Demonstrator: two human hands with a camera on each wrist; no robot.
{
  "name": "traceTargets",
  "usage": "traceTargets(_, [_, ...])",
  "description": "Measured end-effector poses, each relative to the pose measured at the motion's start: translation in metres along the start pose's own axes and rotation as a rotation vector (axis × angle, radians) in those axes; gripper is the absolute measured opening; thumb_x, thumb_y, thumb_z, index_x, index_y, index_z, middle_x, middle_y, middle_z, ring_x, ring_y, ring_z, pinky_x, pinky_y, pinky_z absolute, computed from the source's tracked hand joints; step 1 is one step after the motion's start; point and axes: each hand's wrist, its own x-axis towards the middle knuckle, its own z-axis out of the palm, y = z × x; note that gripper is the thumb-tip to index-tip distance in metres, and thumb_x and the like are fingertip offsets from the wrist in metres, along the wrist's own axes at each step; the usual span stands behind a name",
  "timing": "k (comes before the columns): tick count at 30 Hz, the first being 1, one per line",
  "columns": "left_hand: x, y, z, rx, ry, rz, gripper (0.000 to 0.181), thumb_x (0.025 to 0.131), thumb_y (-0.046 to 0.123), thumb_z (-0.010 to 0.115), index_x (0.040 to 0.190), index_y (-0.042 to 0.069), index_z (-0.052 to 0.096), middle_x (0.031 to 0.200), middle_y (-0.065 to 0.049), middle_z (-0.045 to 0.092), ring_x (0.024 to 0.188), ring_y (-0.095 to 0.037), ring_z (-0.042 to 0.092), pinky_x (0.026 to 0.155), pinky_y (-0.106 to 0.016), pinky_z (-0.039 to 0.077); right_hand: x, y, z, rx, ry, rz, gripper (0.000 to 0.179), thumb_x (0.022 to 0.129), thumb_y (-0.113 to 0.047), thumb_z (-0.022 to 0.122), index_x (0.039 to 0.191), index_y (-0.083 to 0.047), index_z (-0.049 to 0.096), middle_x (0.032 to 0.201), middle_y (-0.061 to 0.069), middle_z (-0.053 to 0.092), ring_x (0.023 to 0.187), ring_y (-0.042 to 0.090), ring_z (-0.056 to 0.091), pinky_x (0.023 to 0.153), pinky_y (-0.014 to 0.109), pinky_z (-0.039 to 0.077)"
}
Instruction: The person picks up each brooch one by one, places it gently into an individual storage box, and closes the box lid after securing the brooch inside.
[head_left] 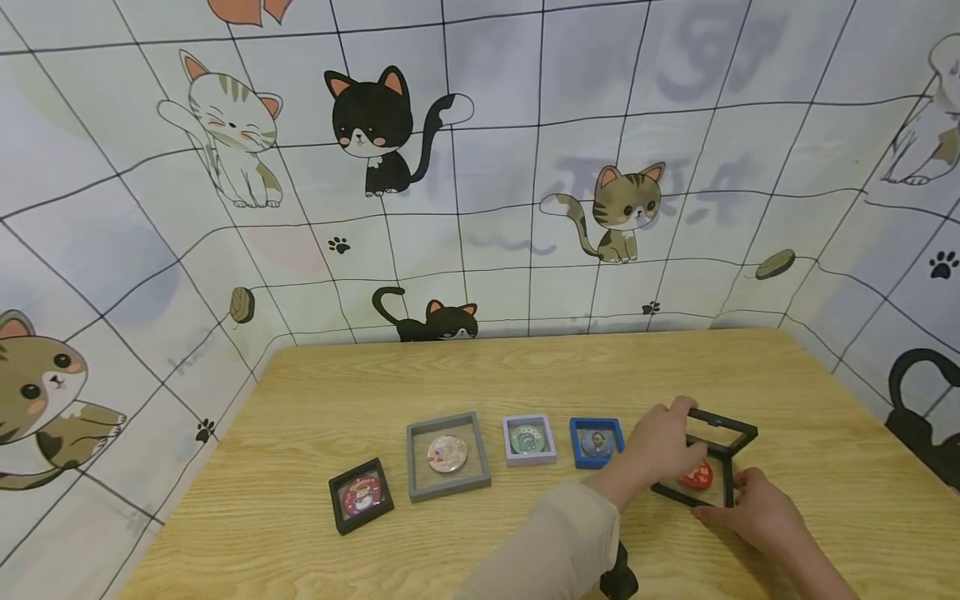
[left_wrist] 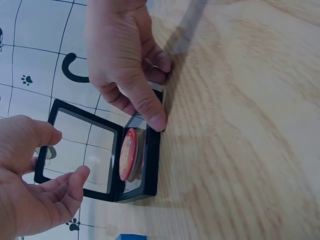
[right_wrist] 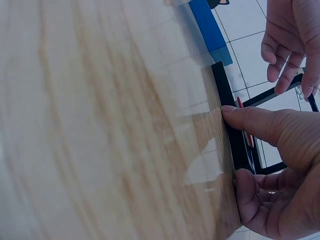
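A hinged black display frame [head_left: 729,482] stands open on the table's right side, its lid raised. Inside its base sits a round red badge [left_wrist: 128,155], which hides part of the clear film. My left hand [head_left: 660,446] pinches the raised lid [left_wrist: 86,117] at its outer edge between thumb and fingers. The base [left_wrist: 152,165] is held by my right hand [head_left: 765,510], thumb along the front side and fingers at the right corner. In the right wrist view, the right thumb [right_wrist: 250,117] lies on the black side wall, close over the wooden surface.
Left of the hands stand a blue frame [head_left: 576,442], a lilac frame [head_left: 529,461], a larger grey frame [head_left: 450,492] and a small black frame [head_left: 339,510], each with a round badge. A cat-patterned cloth [head_left: 495,167] surrounds the wooden table [head_left: 525,358] at back and sides.
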Motion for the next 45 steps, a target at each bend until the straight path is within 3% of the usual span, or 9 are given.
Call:
traceTargets(4, [-0.003,-0.003,0.003,0.026,0.02,0.036,0.044,0.087,0.029,0.057,0.127,0.024,0.04,0.082,0.006,0.055,0.051,-0.004,0.039,0.047,-0.017,0.033,0.0,0.003,0.001,0.001,0.01,-0.013,0.097,0.063,-0.056,0.072,0.108,0.02,0.032,0.087,0.029,0.053,0.081,0.038,0.054,0.066,0.045,0.043])
traceTargets(9, [-0.007,-0.008,0.006,0.111,0.046,0.097,0.038,0.088,0.026,0.054,0.125,0.023,0.044,0.048,0.007,0.039,0.035,-0.003,0.027,0.037,-0.016,0.028,0.0,0.003,0.002,0.005,0.017,-0.019,0.096,0.064,-0.055,0.073,0.109,0.02,0.033,0.087,0.027,0.054,0.08,0.036,0.054,0.067,0.045,0.043])
traceTargets(12, [-0.011,-0.011,0.007,0.148,0.075,0.109,0.036,0.089,0.031,0.053,0.124,0.024,0.046,0.052,0.009,0.044,0.038,-0.002,0.032,0.038,-0.015,0.028,0.0,0.003,0.001,0.001,0.023,-0.015,0.096,0.063,-0.055,0.073,0.109,0.019,0.033,0.086,0.025,0.055,0.08,0.035,0.055,0.067,0.044,0.043])
traceTargets(16, [-0.014,-0.013,0.005,0.178,0.124,0.123,0.035,0.09,0.04,0.05,0.122,0.025,0.05,0.076,0.008,0.056,0.062,-0.001,0.048,0.047,-0.013,0.03,0.0,0.004,0.002,-0.002,0.027,-0.019,0.095,0.063,-0.054,0.073,0.109,0.019,0.034,0.085,0.024,0.054,0.078,0.033,0.054,0.066,0.043,0.043])
traceTargets(23, [-0.015,-0.014,0.005,0.191,0.142,0.141,0.035,0.091,0.045,0.046,0.118,0.025,0.056,0.095,0.009,0.06,0.085,-0.003,0.051,0.062,-0.013,0.036,0.0,0.003,0.001,0.006,0.004,-0.017,0.095,0.064,-0.055,0.072,0.11,0.019,0.034,0.089,0.027,0.055,0.081,0.037,0.055,0.067,0.045,0.044])
traceTargets(29, [-0.014,-0.014,0.006,0.217,0.165,0.161,0.031,0.093,0.042,0.043,0.109,0.025,0.063,0.08,0.014,0.061,0.076,0.0,0.051,0.059,-0.01,0.032,-0.002,0.002,0.002,0.009,0.007,-0.031,0.092,0.066,-0.054,0.072,0.109,0.018,0.034,0.09,0.028,0.054,0.081,0.037,0.054,0.067,0.045,0.043])
traceTargets(32, [-0.015,-0.012,0.006,0.22,0.177,0.16,0.033,0.095,0.037,0.041,0.079,0.024,0.067,0.057,0.015,0.054,0.057,0.002,0.047,0.051,-0.01,0.03,-0.003,0.002,0.001,0.015,0.009,-0.034,0.092,0.066,-0.053,0.072,0.109,0.019,0.034,0.089,0.027,0.055,0.08,0.036,0.055,0.066,0.044,0.043])
traceTargets(36, [-0.017,-0.01,0.005,0.244,0.176,0.132,0.049,0.096,0.034,0.041,0.049,0.019,0.046,0.038,0.01,0.033,0.037,-0.001,0.033,0.04,-0.013,0.024,-0.003,0.003,0.001,0.013,0.019,-0.051,0.093,0.067,-0.051,0.072,0.11,0.022,0.034,0.088,0.025,0.057,0.08,0.035,0.055,0.066,0.044,0.044])
traceTargets(45, [-0.018,-0.009,0.007,0.299,0.168,0.114,0.055,0.094,0.033,0.045,0.041,0.018,0.04,0.033,0.01,0.028,0.029,0.0,0.026,0.033,-0.014,0.022,-0.003,0.003,0.001,0.016,0.006,-0.041,0.098,0.068,-0.053,0.071,0.112,0.025,0.03,0.091,0.029,0.057,0.085,0.043,0.054,0.068,0.045,0.044])
